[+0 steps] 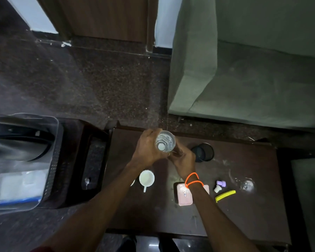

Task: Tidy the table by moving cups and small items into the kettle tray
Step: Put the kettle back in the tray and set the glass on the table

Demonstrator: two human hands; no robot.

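Observation:
Seen from above, a clear bottle [165, 141] with a white cap stands upright above the far middle of the dark table [253, 215]. My left hand [147, 149] wraps around it from the left. My right hand [182, 158], with orange bands on the wrist, holds its lower part from the right. A white mug [146, 179] sits just below my left forearm. The dark kettle tray [75, 160] stands to the left of the table, with a steel kettle [16, 140] and a spoon [87, 181] in it.
On the table are a dark mesh cup [203, 152], a pink box [182, 197], purple [221, 183] and white [217, 189] caps, a yellow clip [225, 194] and a clear glass [244, 183]. A green sofa [244, 70] stands beyond, with sachets [18, 188] far left.

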